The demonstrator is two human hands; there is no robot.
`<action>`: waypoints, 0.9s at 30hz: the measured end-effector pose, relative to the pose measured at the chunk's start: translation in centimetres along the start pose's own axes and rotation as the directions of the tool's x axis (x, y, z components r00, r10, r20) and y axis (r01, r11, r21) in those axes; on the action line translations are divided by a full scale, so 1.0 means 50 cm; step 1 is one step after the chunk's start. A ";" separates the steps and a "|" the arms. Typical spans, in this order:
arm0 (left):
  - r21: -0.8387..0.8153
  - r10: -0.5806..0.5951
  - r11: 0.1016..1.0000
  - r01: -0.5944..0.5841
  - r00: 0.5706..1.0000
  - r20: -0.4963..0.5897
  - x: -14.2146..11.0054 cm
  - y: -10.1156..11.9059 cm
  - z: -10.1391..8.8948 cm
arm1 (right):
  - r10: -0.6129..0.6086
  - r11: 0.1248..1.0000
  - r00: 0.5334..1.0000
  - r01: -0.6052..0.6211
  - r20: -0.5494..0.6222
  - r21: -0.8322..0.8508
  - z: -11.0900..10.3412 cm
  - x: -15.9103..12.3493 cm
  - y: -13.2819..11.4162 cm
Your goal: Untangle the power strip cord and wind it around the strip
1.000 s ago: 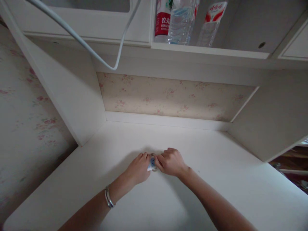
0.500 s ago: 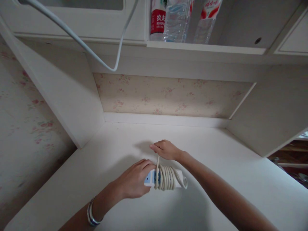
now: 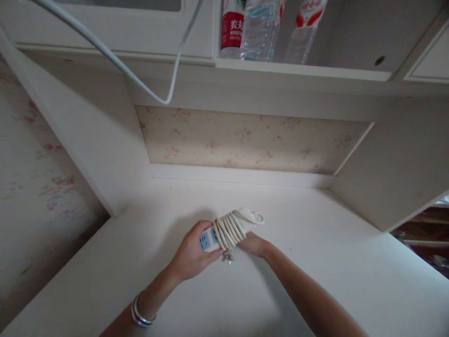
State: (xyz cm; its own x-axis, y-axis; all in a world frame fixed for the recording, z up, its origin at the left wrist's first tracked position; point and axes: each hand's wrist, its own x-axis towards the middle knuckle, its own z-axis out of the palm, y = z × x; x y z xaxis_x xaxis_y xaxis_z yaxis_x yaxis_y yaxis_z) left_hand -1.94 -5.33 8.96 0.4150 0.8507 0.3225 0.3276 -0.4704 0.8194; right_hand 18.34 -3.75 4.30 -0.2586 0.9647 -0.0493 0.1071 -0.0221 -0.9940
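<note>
A white power strip [image 3: 210,237] with blue sockets is lifted above the white desk [image 3: 315,262], its cream cord [image 3: 229,228] wound round its body in several turns. My left hand [image 3: 191,255] is closed around the strip's left end. My right hand [image 3: 254,244] sits just under the wound cord, fingers curled against it; the plug end [image 3: 228,255] hangs down between my hands. A loop of cord [image 3: 257,217] sticks out at the strip's far end.
A white cable [image 3: 115,58] hangs in a curve from above on the left. Three plastic bottles [image 3: 261,30] stand on the shelf overhead. Cabinet side panels [image 3: 101,140] close in the desk on left and right; flowered wallpaper [image 3: 245,140] at the back.
The strip was lifted off the desk and tilted, far end up. My right hand dropped from holding the cord above the strip to beneath it, and the cord's free end is now short.
</note>
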 end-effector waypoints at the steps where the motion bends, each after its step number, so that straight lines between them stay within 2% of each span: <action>1: -0.002 -0.029 1.000 0.029 0.998 -0.056 0.006 -0.011 0.004 | 0.011 0.999 0.999 -0.013 0.050 0.037 0.004 -0.001 0.009; 3: 0.010 -0.080 0.997 0.082 0.987 -0.137 0.017 -0.036 0.013 | 0.037 0.991 0.998 -0.044 0.057 0.129 0.012 -0.004 0.023; 6: 0.085 -0.105 0.989 0.122 0.977 -0.187 0.027 -0.072 0.025 | 0.074 0.961 0.997 -0.071 -0.001 0.269 0.028 -0.010 0.035; 9: 0.193 -0.082 0.974 0.118 0.979 -0.185 0.031 -0.101 0.032 | 0.116 0.908 0.993 -0.097 -0.022 0.409 0.047 -0.015 0.037; 12: 0.279 -0.058 0.955 0.095 0.989 -0.136 0.030 -0.123 0.037 | 0.108 0.870 0.994 -0.095 0.002 0.483 0.064 -0.020 0.031; 16: 0.319 -0.051 0.944 0.083 0.993 -0.107 0.023 -0.146 0.042 | 0.006 0.919 1.000 -0.010 0.011 0.394 0.075 -0.026 0.026; 20: 0.319 -0.014 0.946 0.050 0.993 -0.114 0.014 -0.153 0.050 | -0.004 0.954 0.991 0.045 -0.137 0.297 0.085 -0.022 0.040; 24: 0.315 -0.007 0.948 0.038 0.995 -0.099 -0.001 -0.148 0.058 | -0.057 0.997 0.963 0.071 -0.263 0.042 0.091 -0.016 0.051; 27: 0.272 -0.016 0.962 0.029 0.999 -0.050 -0.012 -0.138 0.063 | -0.135 0.984 0.925 0.084 -0.356 -0.154 0.084 -0.017 0.046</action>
State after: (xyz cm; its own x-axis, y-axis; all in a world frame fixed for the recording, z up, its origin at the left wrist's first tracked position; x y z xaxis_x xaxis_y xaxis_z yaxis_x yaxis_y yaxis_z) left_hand -1.76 -3.35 1.63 0.3667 0.8690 0.3322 0.5580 -0.4912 0.6689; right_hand 14.76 -5.73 1.66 0.0884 0.9885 0.1230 0.2320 0.0996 -0.9676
